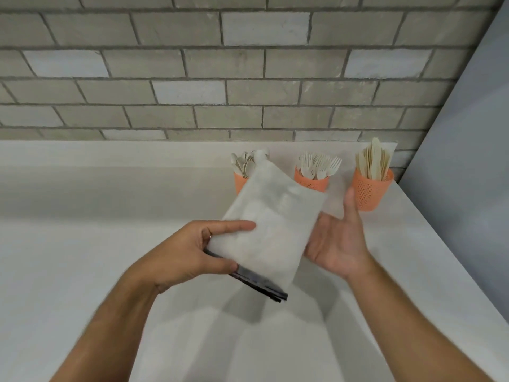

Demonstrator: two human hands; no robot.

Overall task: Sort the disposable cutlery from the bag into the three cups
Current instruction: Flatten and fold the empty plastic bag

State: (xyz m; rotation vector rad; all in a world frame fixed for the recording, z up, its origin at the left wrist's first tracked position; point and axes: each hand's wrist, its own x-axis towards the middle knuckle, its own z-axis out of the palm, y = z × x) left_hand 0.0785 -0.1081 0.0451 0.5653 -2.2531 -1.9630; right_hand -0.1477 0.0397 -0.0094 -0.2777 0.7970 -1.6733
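White plastic bag (268,227): being held flat above the counter, between both hands, its dark sealed edge (259,283) pointing toward the person; the contents cannot be told, as the frame is blurred there.
Left hand (190,255): gripping the bag's near left corner, thumb lying along the top face, fingers curling beneath.
Right hand (337,244): lying spread and palm-up at the bag's right edge, thumb raised; the fingers are going behind the bag, so contact cannot be confirmed.
Left orange cup (240,181): standing at the back of the counter, holding pale spoons (246,162); the bag's far end is partly hiding it.
Middle orange cup (311,181): standing upright, holding pale forks (318,164), tines up.
Right orange cup (371,190): standing upright near the counter's right edge, holding pale knives (373,159).
Cup spacing: the three are standing in a row, apart from each other.
Counter (82,244): pale, running back to a grey brick wall (192,64).
Grey panel (468,133): rising at the right.
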